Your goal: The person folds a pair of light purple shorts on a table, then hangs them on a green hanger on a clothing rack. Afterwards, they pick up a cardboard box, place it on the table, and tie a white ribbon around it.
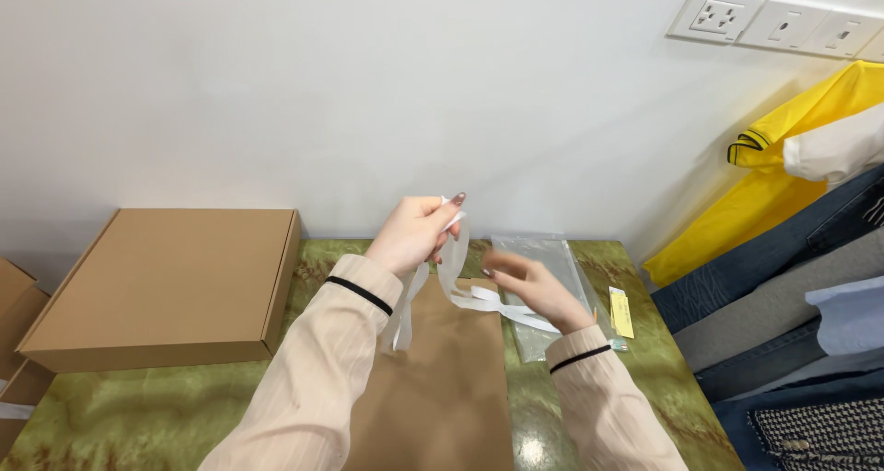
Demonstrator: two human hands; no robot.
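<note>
Pinching a white flat ribbon (453,267) above the plain brown paper bag (442,388) on the green marbled tabletop (138,407): left hand (416,233) holds it raised, right hand (536,291) grips the lower tail. Ribbon could twist or slip, since it hangs slack between hands.

A white ribbon (456,278) hangs in a loose loop above the centre of the worktop, its upper end pinched at about 12 o'clock and a flat tail trailing toward 4 o'clock. Beneath it, at 6 o'clock, a flat brown paper bag (440,388) lies lengthwise; the ribbon seems attached to its top edge.
</note>
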